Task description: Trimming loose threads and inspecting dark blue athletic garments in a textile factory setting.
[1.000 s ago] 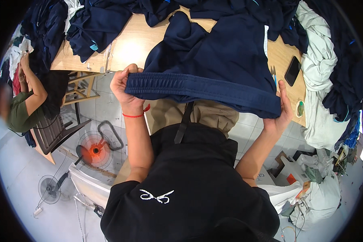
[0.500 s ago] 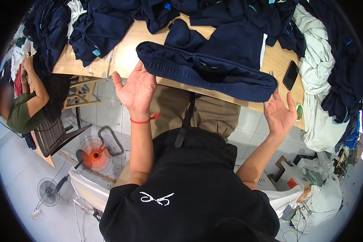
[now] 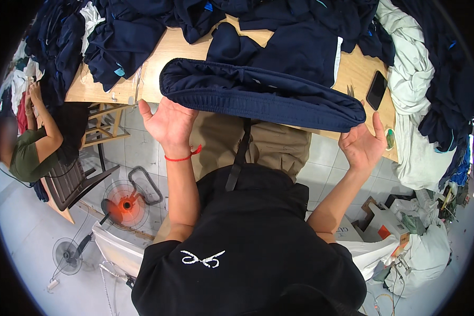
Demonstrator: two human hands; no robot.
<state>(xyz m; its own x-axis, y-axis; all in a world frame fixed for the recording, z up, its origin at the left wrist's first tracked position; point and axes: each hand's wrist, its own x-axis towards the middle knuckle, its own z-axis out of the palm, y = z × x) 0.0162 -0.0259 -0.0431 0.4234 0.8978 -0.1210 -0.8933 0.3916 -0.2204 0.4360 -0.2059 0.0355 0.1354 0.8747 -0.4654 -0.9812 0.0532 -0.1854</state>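
Observation:
A navy garment with a gathered elastic waistband [image 3: 263, 105] is held up at the table's near edge. Its waist opening is stretched sideways into a long, flat loop. My left hand [image 3: 171, 124], with a red string at the wrist, supports the left end. Its palm faces up, its thumb stands apart, and the fingers are hidden by the band. At the right end my right hand [image 3: 359, 145] holds the band the same way, thumb out and fingertips hidden. The rest of the garment cannot be told apart from the navy cloth behind it.
Navy garments [image 3: 124, 45] heap along the back of the wooden table [image 3: 160, 63]. A black phone [image 3: 376, 90] and small scissors [image 3: 351, 91] lie at the right, beside draped pale cloth [image 3: 405, 68]. At far left, a person [image 3: 34, 147] handles cloth near fans [image 3: 125, 205].
The waistband's left end has shifted left and down slightly, with my left hand. The loop is turned so more of the near band's outer face shows. The view has shifted a little.

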